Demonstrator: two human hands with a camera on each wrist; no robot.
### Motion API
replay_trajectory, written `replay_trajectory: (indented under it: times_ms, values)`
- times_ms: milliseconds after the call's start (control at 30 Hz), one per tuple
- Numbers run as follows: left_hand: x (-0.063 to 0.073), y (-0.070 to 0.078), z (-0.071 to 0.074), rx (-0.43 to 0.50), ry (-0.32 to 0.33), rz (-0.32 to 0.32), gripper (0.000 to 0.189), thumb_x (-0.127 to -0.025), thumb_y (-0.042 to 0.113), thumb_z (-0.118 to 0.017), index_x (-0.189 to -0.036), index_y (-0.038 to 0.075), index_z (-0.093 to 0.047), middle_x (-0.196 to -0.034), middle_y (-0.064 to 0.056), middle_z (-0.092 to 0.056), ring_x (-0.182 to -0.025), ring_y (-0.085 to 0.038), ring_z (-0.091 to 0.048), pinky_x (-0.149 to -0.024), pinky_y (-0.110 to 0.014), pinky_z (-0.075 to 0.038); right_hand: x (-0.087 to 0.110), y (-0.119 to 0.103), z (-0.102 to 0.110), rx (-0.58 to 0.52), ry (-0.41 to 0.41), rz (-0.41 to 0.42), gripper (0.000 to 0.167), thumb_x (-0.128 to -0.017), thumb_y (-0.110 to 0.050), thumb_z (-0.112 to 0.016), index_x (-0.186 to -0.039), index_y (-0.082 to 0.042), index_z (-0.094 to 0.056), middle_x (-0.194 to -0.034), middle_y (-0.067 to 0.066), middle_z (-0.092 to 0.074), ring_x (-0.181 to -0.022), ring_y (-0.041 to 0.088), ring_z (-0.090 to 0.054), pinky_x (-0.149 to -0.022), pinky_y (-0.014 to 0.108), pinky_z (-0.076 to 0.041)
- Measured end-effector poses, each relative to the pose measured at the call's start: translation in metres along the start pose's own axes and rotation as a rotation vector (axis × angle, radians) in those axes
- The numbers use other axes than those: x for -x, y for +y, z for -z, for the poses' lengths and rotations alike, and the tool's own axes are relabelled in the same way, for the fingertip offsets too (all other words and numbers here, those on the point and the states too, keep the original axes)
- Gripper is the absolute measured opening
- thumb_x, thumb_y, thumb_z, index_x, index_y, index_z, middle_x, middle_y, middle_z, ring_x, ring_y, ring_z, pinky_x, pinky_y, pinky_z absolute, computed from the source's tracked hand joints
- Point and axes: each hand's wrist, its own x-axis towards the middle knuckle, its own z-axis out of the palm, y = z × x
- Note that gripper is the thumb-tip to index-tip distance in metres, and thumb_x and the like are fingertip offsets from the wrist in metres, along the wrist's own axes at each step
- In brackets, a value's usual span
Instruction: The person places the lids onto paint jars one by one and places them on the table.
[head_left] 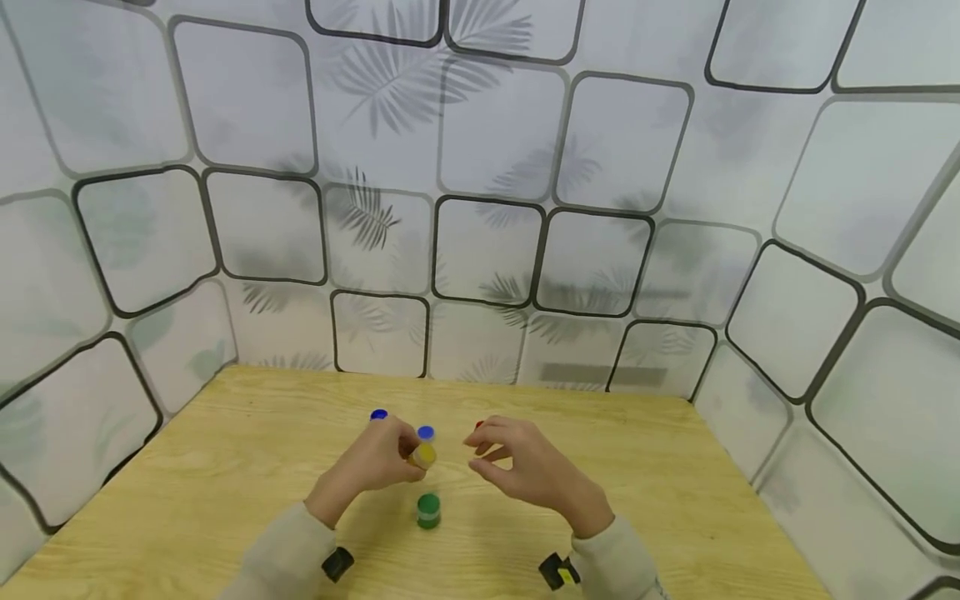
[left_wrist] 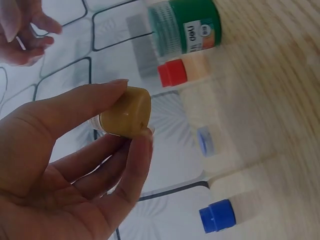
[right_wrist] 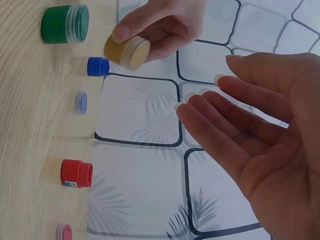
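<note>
My left hand (head_left: pixel 381 454) pinches a small yellow paint jar (left_wrist: pixel 127 112) between thumb and fingers, raised above the table. The jar is tilted, and its clear-rimmed lid (right_wrist: pixel 136 53) faces toward the right hand in the right wrist view. My right hand (head_left: pixel 528 471) hovers a short way to the right of the jar, its fingers loosely bent with nothing between them. Nearer to me, between the hands, stands a green paint jar (head_left: pixel 428 511) with its lid on.
Behind the hands on the wooden table (head_left: pixel 187 492) are a blue jar (left_wrist: pixel 218 216), a loose blue lid (right_wrist: pixel 81 103), a red jar (right_wrist: pixel 76 173) and a loose red lid (right_wrist: pixel 64 232). The blue and red jars appear uncapped. A patterned wall covering (head_left: pixel 487 250) encloses the table's back and sides.
</note>
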Motion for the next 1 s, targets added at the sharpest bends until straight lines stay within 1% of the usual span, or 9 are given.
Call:
replay_trajectory:
  times_ms: [100, 200, 300, 400, 467, 567, 700, 833, 1000]
  values:
    - [-0.007, -0.001, -0.006, -0.006, -0.006, 0.037, 0.017, -0.075, 0.001, -0.088, -0.089, 0.001, -0.078, -0.080, -0.001, -0.073, -0.072, -0.011, -0.061, -0.065, -0.026, -0.053, 0.001, 0.001, 0.000, -0.007, -0.001, -0.003, 0.022, -0.099, -0.009, -0.068, -0.121, -0.003, -0.070, -0.110, 0.011, -0.071, -0.097, 0.019, -0.074, -0.082, 0.018, -0.059]
    - [-0.013, -0.001, -0.011, -0.010, -0.023, 0.077, 0.012, -0.074, 0.000, -0.087, -0.078, 0.001, -0.075, -0.070, -0.001, -0.067, -0.063, -0.012, -0.055, -0.058, -0.026, -0.048, 0.001, 0.001, 0.000, -0.002, -0.002, -0.014, 0.022, -0.099, -0.009, -0.068, -0.120, -0.004, -0.071, -0.111, 0.010, -0.071, -0.098, 0.018, -0.074, -0.082, 0.017, -0.059]
    - [-0.016, -0.002, -0.015, -0.027, -0.022, 0.109, 0.015, -0.072, 0.000, -0.087, -0.074, 0.000, -0.071, -0.066, -0.001, -0.060, -0.060, -0.012, -0.049, -0.055, -0.025, -0.042, 0.001, 0.000, 0.000, -0.001, -0.007, -0.020, 0.021, -0.099, -0.009, -0.068, -0.120, -0.004, -0.071, -0.112, 0.010, -0.071, -0.097, 0.018, -0.074, -0.082, 0.018, -0.059]
    - [-0.019, -0.005, -0.020, -0.041, -0.021, 0.134, 0.020, -0.071, 0.001, -0.087, -0.070, 0.002, -0.067, -0.062, 0.001, -0.052, -0.057, -0.011, -0.043, -0.052, -0.024, -0.037, 0.000, -0.001, 0.000, 0.000, -0.016, -0.016, 0.021, -0.100, -0.009, -0.067, -0.119, -0.004, -0.071, -0.111, 0.010, -0.071, -0.096, 0.017, -0.074, -0.082, 0.018, -0.059]
    - [-0.020, -0.007, -0.023, -0.049, -0.021, 0.144, 0.021, -0.071, 0.001, -0.087, -0.068, 0.003, -0.066, -0.061, 0.001, -0.051, -0.056, -0.011, -0.042, -0.051, -0.024, -0.035, 0.000, -0.001, 0.000, 0.003, -0.023, -0.008, 0.020, -0.100, -0.009, -0.067, -0.119, -0.003, -0.071, -0.111, 0.010, -0.071, -0.096, 0.017, -0.074, -0.081, 0.018, -0.059]
    - [-0.021, -0.009, -0.026, -0.055, -0.031, 0.162, 0.020, -0.072, 0.002, -0.089, -0.076, 0.001, -0.070, -0.066, -0.001, -0.059, -0.060, -0.013, -0.050, -0.055, -0.026, -0.043, -0.001, 0.000, 0.001, 0.013, -0.029, 0.000, 0.020, -0.099, -0.009, -0.067, -0.118, -0.003, -0.071, -0.110, 0.010, -0.072, -0.095, 0.017, -0.074, -0.081, 0.018, -0.059]
    - [-0.025, -0.012, -0.029, -0.061, -0.045, 0.174, 0.028, -0.070, 0.003, -0.093, -0.088, -0.003, -0.073, -0.077, -0.005, -0.068, -0.070, -0.015, -0.059, -0.065, -0.030, -0.053, -0.001, 0.000, 0.002, 0.020, -0.033, -0.002, 0.020, -0.098, -0.008, -0.068, -0.118, -0.003, -0.071, -0.111, 0.010, -0.072, -0.094, 0.016, -0.074, -0.081, 0.018, -0.059]
    - [-0.029, -0.013, -0.030, -0.064, -0.065, 0.174, 0.023, -0.070, 0.004, -0.093, -0.083, 0.000, -0.074, -0.072, -0.003, -0.067, -0.066, -0.014, -0.057, -0.062, -0.027, -0.051, -0.002, 0.000, 0.002, 0.035, -0.040, -0.011, 0.020, -0.098, -0.009, -0.069, -0.117, -0.004, -0.071, -0.112, 0.010, -0.073, -0.093, 0.015, -0.074, -0.080, 0.020, -0.060]
    - [-0.031, -0.013, -0.032, -0.076, -0.087, 0.171, 0.020, -0.070, 0.005, -0.093, -0.075, 0.004, -0.074, -0.066, -0.001, -0.065, -0.061, -0.012, -0.053, -0.057, -0.025, -0.046, -0.001, -0.001, 0.001, 0.034, -0.056, -0.022, 0.019, -0.098, -0.009, -0.069, -0.117, -0.004, -0.072, -0.114, 0.010, -0.074, -0.093, 0.015, -0.074, -0.080, 0.018, -0.059]
